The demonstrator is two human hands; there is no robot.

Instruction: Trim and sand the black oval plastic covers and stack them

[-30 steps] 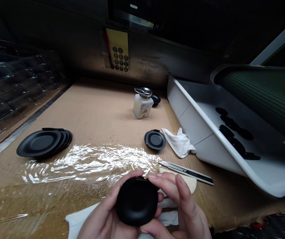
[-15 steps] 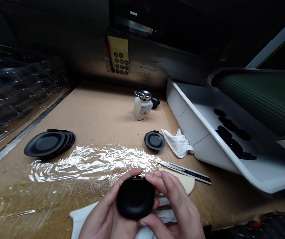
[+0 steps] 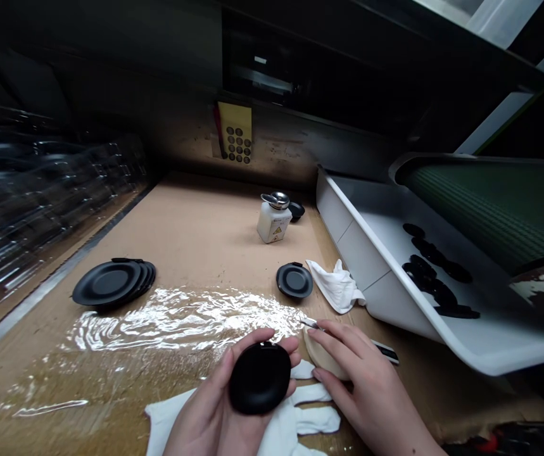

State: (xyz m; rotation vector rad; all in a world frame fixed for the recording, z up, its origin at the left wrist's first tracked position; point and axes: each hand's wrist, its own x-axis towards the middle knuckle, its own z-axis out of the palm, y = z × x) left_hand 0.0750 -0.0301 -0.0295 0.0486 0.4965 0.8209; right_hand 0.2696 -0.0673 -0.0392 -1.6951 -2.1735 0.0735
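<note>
My left hand (image 3: 215, 411) grips a round black plastic part (image 3: 259, 378), fingers curled round its rim, low in the middle of the view. My right hand (image 3: 354, 373) lies just right of it with fingers stretched out flat over a pale round pad (image 3: 318, 354) on the cardboard bench. A white glove (image 3: 295, 418) lies under both hands. A utility knife (image 3: 385, 350) sits beside my right hand, partly covered by its fingers.
A stack of black discs (image 3: 110, 283) sits at the left, one small black disc (image 3: 294, 280) and a white cloth (image 3: 337, 286) at centre right. A white dispenser bottle (image 3: 272, 220) stands farther back. A white tray (image 3: 395, 304) at the right holds several black parts. Clear film (image 3: 177, 313) covers the bench.
My right hand has let go of the black part and moved right onto the pale pad. My left hand alone holds the part. The view has tilted up slightly.
</note>
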